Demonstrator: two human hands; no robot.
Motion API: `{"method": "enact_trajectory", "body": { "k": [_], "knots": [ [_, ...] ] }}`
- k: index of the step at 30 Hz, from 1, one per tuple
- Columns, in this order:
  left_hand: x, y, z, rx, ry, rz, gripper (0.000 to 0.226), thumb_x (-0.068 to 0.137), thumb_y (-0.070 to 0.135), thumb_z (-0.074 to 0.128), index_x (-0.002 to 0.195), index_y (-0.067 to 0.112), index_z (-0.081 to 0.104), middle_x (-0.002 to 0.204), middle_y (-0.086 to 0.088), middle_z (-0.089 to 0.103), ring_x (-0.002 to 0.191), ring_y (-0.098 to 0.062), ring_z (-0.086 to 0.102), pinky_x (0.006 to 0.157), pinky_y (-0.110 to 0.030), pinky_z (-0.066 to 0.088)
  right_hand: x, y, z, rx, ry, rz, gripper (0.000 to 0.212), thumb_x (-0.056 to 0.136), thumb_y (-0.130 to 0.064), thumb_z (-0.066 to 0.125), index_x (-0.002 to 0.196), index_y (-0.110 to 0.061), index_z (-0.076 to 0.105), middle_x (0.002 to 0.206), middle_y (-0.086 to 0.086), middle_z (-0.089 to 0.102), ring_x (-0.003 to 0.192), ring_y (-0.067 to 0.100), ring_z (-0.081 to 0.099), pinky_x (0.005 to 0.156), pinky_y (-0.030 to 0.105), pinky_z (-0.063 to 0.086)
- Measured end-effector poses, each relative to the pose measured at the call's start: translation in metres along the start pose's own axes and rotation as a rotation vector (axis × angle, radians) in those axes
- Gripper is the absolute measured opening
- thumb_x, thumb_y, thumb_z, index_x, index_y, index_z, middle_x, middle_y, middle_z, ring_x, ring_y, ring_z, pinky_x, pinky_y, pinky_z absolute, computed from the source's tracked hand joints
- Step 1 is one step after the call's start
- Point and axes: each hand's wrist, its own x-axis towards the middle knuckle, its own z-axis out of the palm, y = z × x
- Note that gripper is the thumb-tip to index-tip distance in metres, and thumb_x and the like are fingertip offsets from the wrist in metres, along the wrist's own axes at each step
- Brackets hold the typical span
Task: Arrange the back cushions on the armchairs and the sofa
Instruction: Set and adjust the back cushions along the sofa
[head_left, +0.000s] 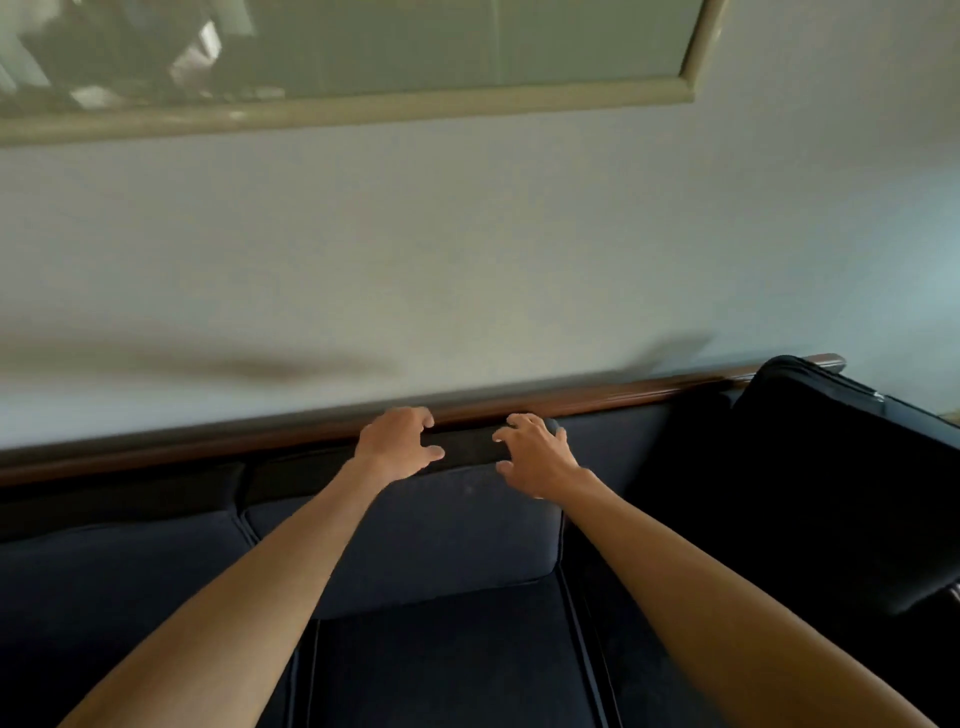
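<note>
Two bare forearms reach up from the lower edge of the view toward the back of a dark blue sofa (156, 597). Beneath them lie the seat cushions — two can be counted for certain, one under the arms (457, 670) and one to the left (104, 623), divided by a piped seam.

Against the sofa's back stands one back cushion (441, 540), upright, its top edge just below the wooden rail (208, 447) that caps the backrest. A second back cushion (119, 493) shows to the left of it, side by side with the first. A third dark cushion (810, 493) leans tilted at the sofa's right end, its upper corner rising above the rail.

Both hands are at the top edge of the middle back cushion. The left hand (397, 441) has its fingers curled over that edge with the thumb on the front face — it grips the cushion. The right hand (535, 454) is spread with fingers bent, fingertips touching or just above the same edge; whether it has hold of the cushion I cannot tell, as the frame is blurred.

Behind the sofa is a pale wall (467, 249), and on it hangs one framed picture (337, 109) with a light-coloured frame, seen only in part.
</note>
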Motion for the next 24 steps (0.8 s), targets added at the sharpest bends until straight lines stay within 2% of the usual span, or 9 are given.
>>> {"method": "enact_trajectory", "body": {
  "k": [3,5,8,12,16,18,20,22,24],
  "knots": [
    [-0.005,0.069,-0.027,-0.094,0.057,0.086,0.034,0.082,0.041,0.075,0.106,0.019,0.065,0.105,0.003,0.070,0.095,-0.018,0.063,0.080,-0.034,0.050,-0.034,0.023,-0.044,0.073,0.095,0.014,0.040,0.093,-0.026,0.059,0.133,-0.020,0.057,0.143,0.003,0.047,0.135,0.025,0.040,0.104,0.050,0.038],
    [-0.007,0.119,-0.040,-0.108,0.100,0.143,0.026,0.081,0.041,0.076,0.095,0.022,0.066,0.095,0.006,0.069,0.089,-0.019,0.064,0.076,-0.032,0.048,-0.056,0.048,-0.073,0.120,0.163,0.031,0.036,0.089,-0.025,0.059,0.125,-0.022,0.063,0.134,0.001,0.055,0.126,0.025,0.050,0.100,0.045,0.044],
    [-0.006,0.190,-0.044,-0.105,0.139,0.229,0.020,0.079,0.040,0.076,0.083,0.024,0.064,0.088,0.007,0.067,0.084,-0.020,0.062,0.071,-0.031,0.043,-0.090,0.095,-0.109,0.163,0.254,0.080,0.033,0.087,-0.026,0.060,0.119,-0.023,0.066,0.128,0.000,0.062,0.121,0.025,0.056,0.097,0.040,0.048],
    [-0.003,0.288,-0.020,-0.094,0.111,0.335,0.020,0.079,0.039,0.075,0.078,0.025,0.061,0.083,0.009,0.066,0.080,-0.017,0.061,0.069,-0.031,0.043,-0.137,0.187,-0.135,0.160,0.309,0.162,0.032,0.088,-0.030,0.060,0.119,-0.025,0.065,0.129,0.000,0.062,0.120,0.025,0.057,0.096,0.040,0.048],
    [0.015,0.372,0.024,-0.068,0.058,0.417,0.017,0.079,0.038,0.074,0.085,0.025,0.063,0.090,0.009,0.067,0.083,-0.015,0.062,0.072,-0.030,0.048,-0.172,0.290,-0.144,0.151,0.334,0.218,0.032,0.090,-0.027,0.061,0.121,-0.024,0.064,0.132,-0.002,0.059,0.123,0.022,0.055,0.097,0.041,0.048],
    [0.028,0.424,0.052,-0.090,0.051,0.461,0.021,0.079,0.036,0.074,0.094,0.024,0.065,0.095,0.009,0.066,0.089,-0.014,0.063,0.079,-0.035,0.053,-0.188,0.357,-0.147,0.150,0.347,0.253,0.032,0.090,-0.026,0.061,0.122,-0.023,0.065,0.133,-0.002,0.059,0.124,0.022,0.054,0.099,0.042,0.048],
    [0.041,0.478,0.082,-0.085,0.080,0.485,0.026,0.081,0.034,0.072,0.103,0.024,0.063,0.106,0.008,0.063,0.098,-0.016,0.061,0.082,-0.036,0.052,-0.205,0.425,-0.148,0.141,0.367,0.294,0.036,0.089,-0.028,0.062,0.124,-0.023,0.064,0.135,-0.001,0.057,0.127,0.024,0.051,0.100,0.045,0.046],
    [0.050,0.527,0.113,-0.052,0.105,0.531,0.035,0.082,0.031,0.070,0.114,0.023,0.060,0.120,0.005,0.058,0.110,-0.018,0.056,0.083,-0.036,0.050,-0.225,0.485,-0.142,0.116,0.390,0.340,0.046,0.086,-0.034,0.065,0.131,-0.024,0.059,0.139,0.000,0.052,0.131,0.025,0.045,0.103,0.047,0.042],
    [0.055,0.567,0.141,-0.008,0.100,0.574,0.047,0.083,0.029,0.070,0.127,0.022,0.054,0.133,0.002,0.050,0.121,-0.021,0.050,0.091,-0.040,0.049,-0.243,0.531,-0.131,0.093,0.408,0.385,0.062,0.082,-0.042,0.069,0.139,-0.025,0.051,0.146,0.002,0.045,0.137,0.026,0.037,0.105,0.049,0.037]
  ]
}}
